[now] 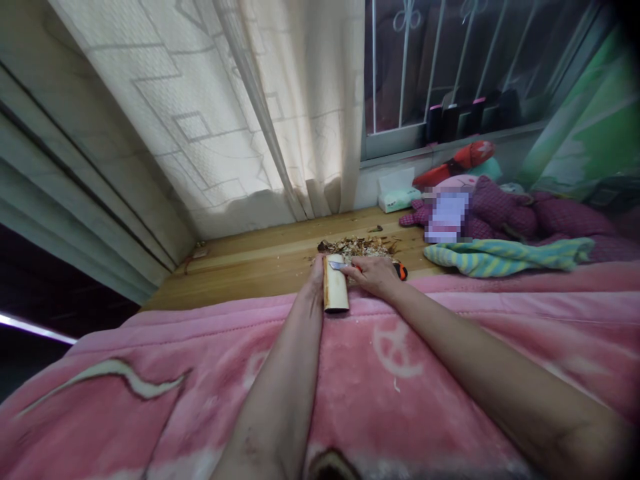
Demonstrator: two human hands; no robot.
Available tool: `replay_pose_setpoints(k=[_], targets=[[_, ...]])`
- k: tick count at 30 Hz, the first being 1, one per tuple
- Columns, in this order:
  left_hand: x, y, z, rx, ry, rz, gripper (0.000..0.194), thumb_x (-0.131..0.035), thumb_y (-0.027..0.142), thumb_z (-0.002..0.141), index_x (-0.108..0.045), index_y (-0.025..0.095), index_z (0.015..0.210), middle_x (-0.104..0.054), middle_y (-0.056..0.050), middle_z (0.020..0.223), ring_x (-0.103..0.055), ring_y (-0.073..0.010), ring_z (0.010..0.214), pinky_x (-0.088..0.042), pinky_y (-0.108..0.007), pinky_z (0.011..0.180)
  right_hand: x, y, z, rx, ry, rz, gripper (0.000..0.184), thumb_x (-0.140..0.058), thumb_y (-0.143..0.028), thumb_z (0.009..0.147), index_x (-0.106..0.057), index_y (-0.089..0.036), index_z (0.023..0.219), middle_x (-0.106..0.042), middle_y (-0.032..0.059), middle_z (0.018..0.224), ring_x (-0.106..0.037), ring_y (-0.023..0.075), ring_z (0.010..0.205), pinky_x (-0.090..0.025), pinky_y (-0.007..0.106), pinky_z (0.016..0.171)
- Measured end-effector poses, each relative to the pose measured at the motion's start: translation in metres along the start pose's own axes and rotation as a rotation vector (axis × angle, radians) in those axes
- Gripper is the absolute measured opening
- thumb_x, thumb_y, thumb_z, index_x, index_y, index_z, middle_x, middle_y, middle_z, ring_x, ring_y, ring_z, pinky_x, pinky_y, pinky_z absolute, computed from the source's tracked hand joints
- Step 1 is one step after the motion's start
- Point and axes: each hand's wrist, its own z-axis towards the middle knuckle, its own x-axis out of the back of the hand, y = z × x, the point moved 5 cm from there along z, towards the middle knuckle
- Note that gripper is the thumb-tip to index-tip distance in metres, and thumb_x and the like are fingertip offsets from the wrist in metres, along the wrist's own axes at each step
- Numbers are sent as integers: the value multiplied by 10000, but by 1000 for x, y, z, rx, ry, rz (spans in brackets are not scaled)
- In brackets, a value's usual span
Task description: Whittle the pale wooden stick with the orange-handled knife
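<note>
A pale length of what looks like bamboo (pixel 337 292), brown along its left side and dark at its near end, stands out over the blanket's edge. My left hand (pixel 319 272) is closed around its left side, with most of the fingers hidden behind it. In my right hand (pixel 375 275) is a utility knife (pixel 402 271) with an orange and black handle, gripped in closed fingers. Its blade (pixel 337 265) lies across the upper part of the pale face. Just beyond both hands, a heap of wood shavings (pixel 363 247) is spread on the wooden board (pixel 240 263).
A pink blanket (pixel 200 400) covers the near side. To the right lie a striped cloth (pixel 505 257), a phone with a blurred screen (pixel 447 217), a purple plush toy (pixel 505 207) and a tissue pack (pixel 399 195). Curtains (pixel 250 120) hang behind, beside a barred window (pixel 430 73).
</note>
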Motion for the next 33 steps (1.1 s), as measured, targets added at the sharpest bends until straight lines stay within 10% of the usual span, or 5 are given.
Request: replay_pose_setpoints(k=[33], targets=[[-2, 1, -5, 10, -202, 66, 425, -265, 380, 798, -564, 111, 660, -563, -99, 488, -544, -177, 417, -433, -271, 408, 2, 19, 10, -174, 51, 33, 602, -200, -648, 808, -611, -212, 863, -655, 63, 818, -566, 168, 725, -304, 251, 597]])
